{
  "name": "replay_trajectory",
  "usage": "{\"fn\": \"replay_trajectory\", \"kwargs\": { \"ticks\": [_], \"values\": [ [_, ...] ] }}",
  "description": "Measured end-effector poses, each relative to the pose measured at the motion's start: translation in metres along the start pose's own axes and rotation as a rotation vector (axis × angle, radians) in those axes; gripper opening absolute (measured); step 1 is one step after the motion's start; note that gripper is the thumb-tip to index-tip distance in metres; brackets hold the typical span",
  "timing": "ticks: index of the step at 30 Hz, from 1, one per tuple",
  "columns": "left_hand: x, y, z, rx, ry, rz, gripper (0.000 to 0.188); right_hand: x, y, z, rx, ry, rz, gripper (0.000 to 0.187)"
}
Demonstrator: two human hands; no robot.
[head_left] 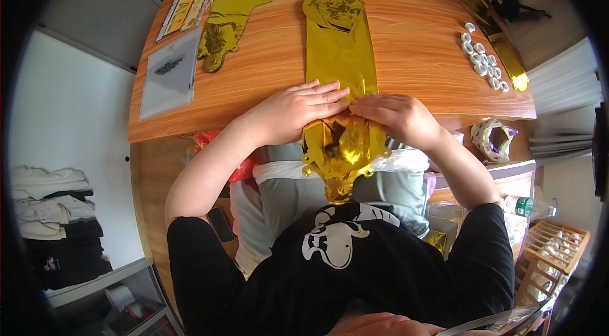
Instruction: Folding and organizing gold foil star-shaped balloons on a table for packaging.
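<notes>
Wooden table (pixel 406 51) bearing a long gold foil balloon (pixel 338 51) under two flat hands.
Left hand (pixel 298 111) and right hand (pixel 393 114), both spread with nothing grasped, press the foil at the table edge; its crumpled end overhangs the lap and could crease, tear, or slip. White rings (pixel 483 60) lie well apart.

A home room: folded clothes (pixel 47 206) stacked on a shelf beside a wooden table (pixel 412 38).
</notes>
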State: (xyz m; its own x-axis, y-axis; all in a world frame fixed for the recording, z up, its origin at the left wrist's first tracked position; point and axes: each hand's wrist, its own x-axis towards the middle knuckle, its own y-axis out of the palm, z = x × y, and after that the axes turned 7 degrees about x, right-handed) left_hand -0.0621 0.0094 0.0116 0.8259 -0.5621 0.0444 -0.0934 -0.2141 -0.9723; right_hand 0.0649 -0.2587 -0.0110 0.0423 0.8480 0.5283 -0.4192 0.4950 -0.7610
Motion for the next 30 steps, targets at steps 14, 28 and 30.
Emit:
{"fn": "replay_trajectory", "kwargs": {
  "ticks": [14, 28, 30],
  "values": [
    [-0.007, -0.014, 0.006, -0.704, -0.536, -0.327, 0.042, 0.038, -0.011, 0.005, 0.399, 0.794, -0.07, 0.033],
    [-0.001, 0.002, -0.002, -0.624, -0.698, -0.488, 0.091, 0.042, 0.0, 0.004, 0.351, 0.813, -0.171, 0.075],
    [-0.005, 0.005, 0.005, -0.74, -0.65, -0.512, 0.094, 0.043, 0.001, 0.006, 0.351, 0.808, -0.178, 0.077]
  ]
}}
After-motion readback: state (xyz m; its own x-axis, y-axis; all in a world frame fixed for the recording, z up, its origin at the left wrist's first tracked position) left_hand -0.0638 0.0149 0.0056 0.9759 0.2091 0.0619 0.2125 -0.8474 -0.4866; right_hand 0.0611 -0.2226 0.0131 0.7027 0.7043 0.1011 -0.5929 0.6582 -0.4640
